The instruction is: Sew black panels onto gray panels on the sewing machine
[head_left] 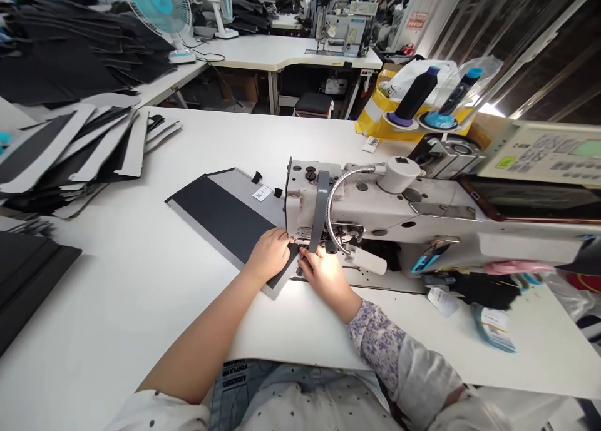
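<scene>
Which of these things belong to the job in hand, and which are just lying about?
Seemingly in use:
black-and-grey panel, touched by left hand and right hand
sewing machine

Seemingly just lying about:
blue-edged packet at the right
yellow bag behind the machine

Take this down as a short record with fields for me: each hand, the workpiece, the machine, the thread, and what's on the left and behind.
Left hand: resting on the fabric panel, beside the machine head
Right hand: fingers at the panel's edge, close under the machine head
Workpiece: dark and grey panel, white label on its grey part
Machine: sewing machine on a white table
Thread: two dark cones standing behind the machine
Left: pile of cut pieces
Behind: fan
</scene>
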The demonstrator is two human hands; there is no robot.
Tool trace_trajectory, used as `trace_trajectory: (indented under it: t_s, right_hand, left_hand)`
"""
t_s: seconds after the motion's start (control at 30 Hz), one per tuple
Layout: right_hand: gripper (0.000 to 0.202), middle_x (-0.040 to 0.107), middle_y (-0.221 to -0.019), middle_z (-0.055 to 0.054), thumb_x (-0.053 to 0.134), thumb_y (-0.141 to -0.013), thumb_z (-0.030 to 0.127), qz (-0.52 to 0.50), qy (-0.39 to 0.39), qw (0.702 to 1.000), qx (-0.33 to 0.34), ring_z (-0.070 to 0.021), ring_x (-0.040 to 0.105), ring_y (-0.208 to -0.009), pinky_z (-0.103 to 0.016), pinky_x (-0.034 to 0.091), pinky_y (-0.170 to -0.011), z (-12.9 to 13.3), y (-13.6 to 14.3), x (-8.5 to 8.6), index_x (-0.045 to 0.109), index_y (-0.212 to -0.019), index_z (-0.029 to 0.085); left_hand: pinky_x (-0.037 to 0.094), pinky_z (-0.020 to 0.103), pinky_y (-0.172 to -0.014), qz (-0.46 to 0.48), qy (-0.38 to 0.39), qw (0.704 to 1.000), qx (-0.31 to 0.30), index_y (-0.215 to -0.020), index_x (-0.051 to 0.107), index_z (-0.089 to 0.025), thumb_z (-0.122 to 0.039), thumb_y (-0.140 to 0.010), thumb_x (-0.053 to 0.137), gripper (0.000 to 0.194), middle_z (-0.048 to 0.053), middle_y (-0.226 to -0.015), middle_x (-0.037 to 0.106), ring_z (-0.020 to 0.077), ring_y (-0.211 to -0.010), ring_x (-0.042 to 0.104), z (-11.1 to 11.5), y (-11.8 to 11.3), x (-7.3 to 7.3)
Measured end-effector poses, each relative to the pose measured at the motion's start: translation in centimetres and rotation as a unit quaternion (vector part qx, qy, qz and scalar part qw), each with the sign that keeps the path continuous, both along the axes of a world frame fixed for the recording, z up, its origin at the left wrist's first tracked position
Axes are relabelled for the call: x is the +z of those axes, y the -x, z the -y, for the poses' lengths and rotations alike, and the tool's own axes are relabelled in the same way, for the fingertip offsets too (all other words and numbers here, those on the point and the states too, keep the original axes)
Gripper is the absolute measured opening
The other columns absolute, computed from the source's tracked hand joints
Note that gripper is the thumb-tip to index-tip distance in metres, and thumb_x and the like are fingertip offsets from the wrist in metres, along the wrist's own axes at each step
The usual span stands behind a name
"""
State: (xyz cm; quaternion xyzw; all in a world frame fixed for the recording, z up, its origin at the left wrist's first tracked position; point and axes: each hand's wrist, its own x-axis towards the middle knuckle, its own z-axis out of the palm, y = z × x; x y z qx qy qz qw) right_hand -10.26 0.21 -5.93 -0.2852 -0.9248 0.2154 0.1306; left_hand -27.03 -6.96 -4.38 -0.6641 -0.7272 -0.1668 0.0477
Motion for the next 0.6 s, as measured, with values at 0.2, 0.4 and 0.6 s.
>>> trace_trajectory:
  t_s: [0.2, 0.4, 0.6]
  right_hand:
    - [0.034, 0.065, -0.105, -0.014, 0.046, -0.094, 0.034, 0.003, 0.001, 1.000, -0.015, -0.0251, 0.063, -0.096, -0.035, 0.051, -0.081, 0.09, 0.07, -0.26, 0.062, -0.120, 0.020]
    - [0.029, 0.066, -0.099, -0.012, 0.055, -0.091, 0.030, -0.055, -0.034, 0.998, -0.015, -0.0245, 0.061, -0.094, -0.036, 0.047, -0.087, 0.13, -0.03, -0.14, 0.064, -0.113, 0.015]
    - [0.023, 0.068, -0.092, -0.011, 0.057, -0.090, 0.032, -0.072, -0.063, 0.994, -0.050, -0.0229, 0.062, -0.088, -0.033, 0.047, -0.084, 0.14, 0.19, -0.16, 0.068, -0.101, 0.014]
  left_hand:
    - [0.048, 0.036, -0.083, -0.018, 0.004, 1.000, 0.010, -0.084, 0.060, -0.018, -0.001, -0.077, 0.044, 0.024, 0.006, -0.081, 0.062, 0.0229, -0.087, 0.059, -0.40, -0.09, 0.09]
    - [0.047, 0.037, -0.086, -0.025, -0.020, 0.999, 0.036, -0.088, 0.061, -0.017, -0.005, -0.080, 0.044, 0.023, 0.008, -0.087, 0.063, 0.0237, -0.093, 0.059, -0.41, -0.37, -0.07]
    - [0.045, 0.037, -0.088, -0.024, -0.020, 0.994, 0.104, -0.091, 0.063, -0.015, -0.010, -0.081, 0.047, 0.020, 0.010, -0.092, 0.063, 0.0247, -0.095, 0.058, -0.69, -0.23, -0.24]
